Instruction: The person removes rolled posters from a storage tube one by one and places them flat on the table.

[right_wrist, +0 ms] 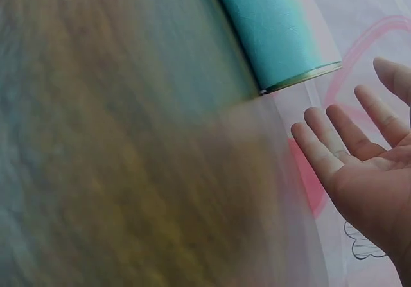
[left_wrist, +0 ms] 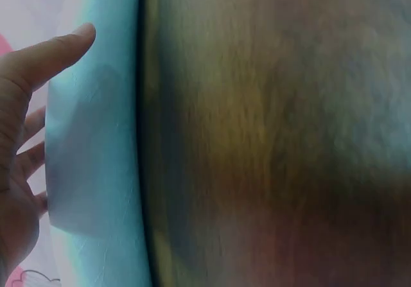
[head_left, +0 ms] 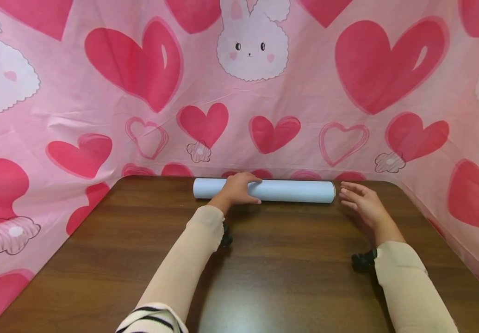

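Head view: our left hand (head_left: 238,188) straddles a white roll (head_left: 293,191) lying on its side on a brown surface (head_left: 285,249). The fingers are spread, thumb on the near side, the others reaching over the top. Our right hand (head_left: 364,203) hovers beside the roll's end, its fingers loosely extended and touching nothing. As the roll is round, we judge that it could turn under an uneven push; we do best to keep the left thumb and fingers on opposite sides, pressing lightly and evenly.

Left wrist view: the roll runs between the thumb (left_wrist: 54,59), which overlaps it, and the other fingers, whose tips are partly hidden behind its far side. We cannot tell how firmly they touch, if at all.

Right wrist view: our fingers are fanned, and the roll's rim (right_wrist: 302,80) lies just beyond their tips, with a gap between. Lining them up with that end before contact should avoid knocking it askew.
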Demonstrator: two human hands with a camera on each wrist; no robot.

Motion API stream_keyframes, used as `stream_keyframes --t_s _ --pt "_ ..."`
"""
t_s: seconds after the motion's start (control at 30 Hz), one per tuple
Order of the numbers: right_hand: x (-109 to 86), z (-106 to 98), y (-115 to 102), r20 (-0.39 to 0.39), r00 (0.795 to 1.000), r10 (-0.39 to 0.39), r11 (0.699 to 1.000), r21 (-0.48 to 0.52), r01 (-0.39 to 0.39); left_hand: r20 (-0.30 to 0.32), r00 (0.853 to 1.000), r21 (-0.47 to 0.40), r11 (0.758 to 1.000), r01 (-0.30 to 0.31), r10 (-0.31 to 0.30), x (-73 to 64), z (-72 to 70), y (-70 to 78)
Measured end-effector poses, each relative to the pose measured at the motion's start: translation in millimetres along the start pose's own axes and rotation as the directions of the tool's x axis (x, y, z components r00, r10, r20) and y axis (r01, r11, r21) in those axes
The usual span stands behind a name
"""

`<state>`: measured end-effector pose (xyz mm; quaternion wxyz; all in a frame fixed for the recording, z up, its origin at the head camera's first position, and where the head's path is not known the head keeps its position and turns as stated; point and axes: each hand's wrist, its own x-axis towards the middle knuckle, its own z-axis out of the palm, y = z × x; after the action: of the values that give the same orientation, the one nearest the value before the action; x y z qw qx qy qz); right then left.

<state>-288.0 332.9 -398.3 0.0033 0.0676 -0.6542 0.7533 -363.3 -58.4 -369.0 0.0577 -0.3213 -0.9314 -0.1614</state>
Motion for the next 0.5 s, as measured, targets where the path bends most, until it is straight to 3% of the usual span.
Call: stream_keyframes --t_s 0.23,0.5 --pt "0.4 4.1 0.8 0.006 1.0 0.027 1.0 0.015 -0.027 0.011 0.999 0.026 0.998 0.05 -0.051 5.8 -0.7 9.8" --pt "-0.6 6.3 3.6 0.022 0.999 0.045 0.999 0.024 -0.045 0.073 0.997 0.024 0.999 0.038 -0.039 15.0 2.1 25.9"
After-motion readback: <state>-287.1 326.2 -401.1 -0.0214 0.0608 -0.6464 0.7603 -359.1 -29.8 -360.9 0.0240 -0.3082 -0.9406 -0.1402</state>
